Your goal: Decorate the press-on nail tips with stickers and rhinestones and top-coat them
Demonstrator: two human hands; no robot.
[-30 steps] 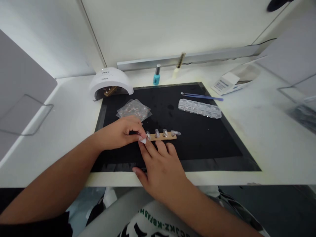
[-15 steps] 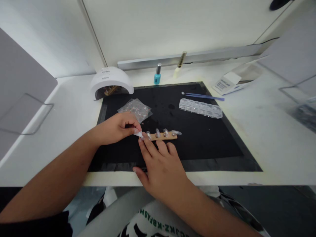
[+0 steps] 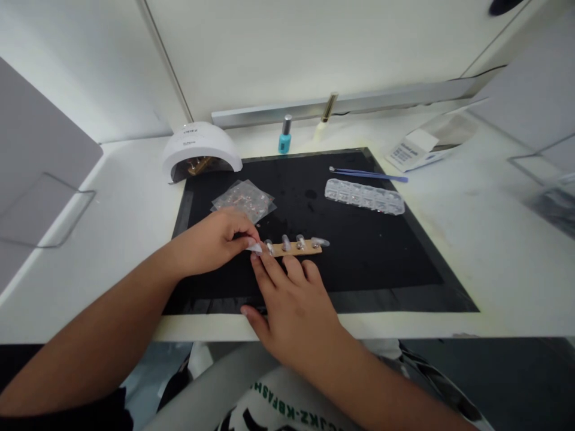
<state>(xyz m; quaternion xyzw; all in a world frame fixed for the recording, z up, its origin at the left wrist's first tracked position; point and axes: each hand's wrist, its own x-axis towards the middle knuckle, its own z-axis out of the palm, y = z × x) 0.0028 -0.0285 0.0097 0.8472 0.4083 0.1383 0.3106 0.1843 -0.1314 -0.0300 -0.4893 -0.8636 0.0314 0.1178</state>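
Observation:
My left hand [image 3: 215,239] pinches a small white wipe [image 3: 254,246] at the left end of a tan strip [image 3: 294,248]. Several clear nail tips [image 3: 286,242] stand along this strip, the rightmost one leaning to the right. My right hand [image 3: 299,305] lies palm down below it, fingers spread, with the index and middle fingertips against the strip's left end beside the wipe. The strip's left end is hidden by my fingers.
Clear packets [image 3: 246,199] lie beyond my left hand on the black mat [image 3: 359,257]. A white lamp [image 3: 202,143], blue bottle [image 3: 284,140], pale bottle [image 3: 321,129], blue tweezers [image 3: 368,174], clear case [image 3: 363,196] and white box [image 3: 415,148] are farther back.
My left hand has shifted slightly down and to the right with the wipe, which now lies flatter across the strip's end. My right hand has hardly moved.

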